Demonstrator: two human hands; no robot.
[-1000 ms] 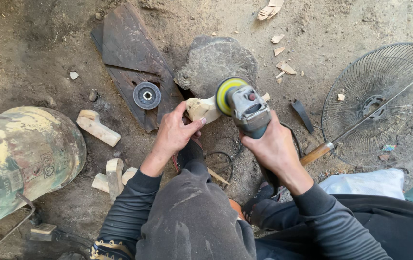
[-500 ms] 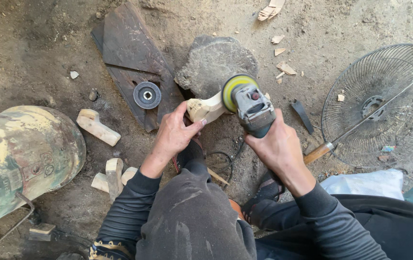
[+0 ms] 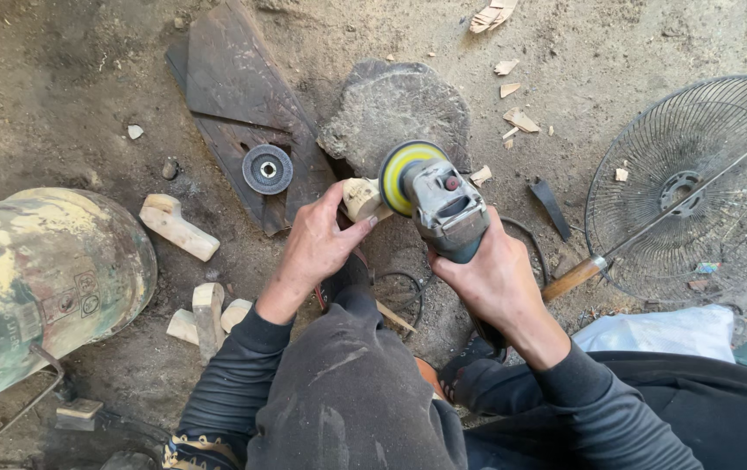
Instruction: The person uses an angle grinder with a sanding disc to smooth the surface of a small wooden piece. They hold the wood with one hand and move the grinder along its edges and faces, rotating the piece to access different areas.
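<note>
My left hand (image 3: 319,245) grips a small pale wood piece (image 3: 361,198) and holds it against the yellow disc (image 3: 395,174) of an angle grinder (image 3: 443,204). My right hand (image 3: 493,278) is wrapped around the grinder's grey and teal body from below. Both hands are held above my raised knee, over a flat grey stone (image 3: 398,109) on the dirt ground. The grinder's cord (image 3: 404,287) loops beneath my hands.
A spare grinding disc (image 3: 267,168) lies on dark boards (image 3: 243,104). Cut wood pieces (image 3: 178,226) and several offcuts (image 3: 208,313) lie at left beside a rusted metal cylinder (image 3: 34,278). A wire fan guard (image 3: 695,187), a wooden-handled tool (image 3: 575,277) and a white bag (image 3: 660,331) are at right.
The grinder has tilted slightly and both hands shifted a little; the wood piece stays pressed to the disc.
</note>
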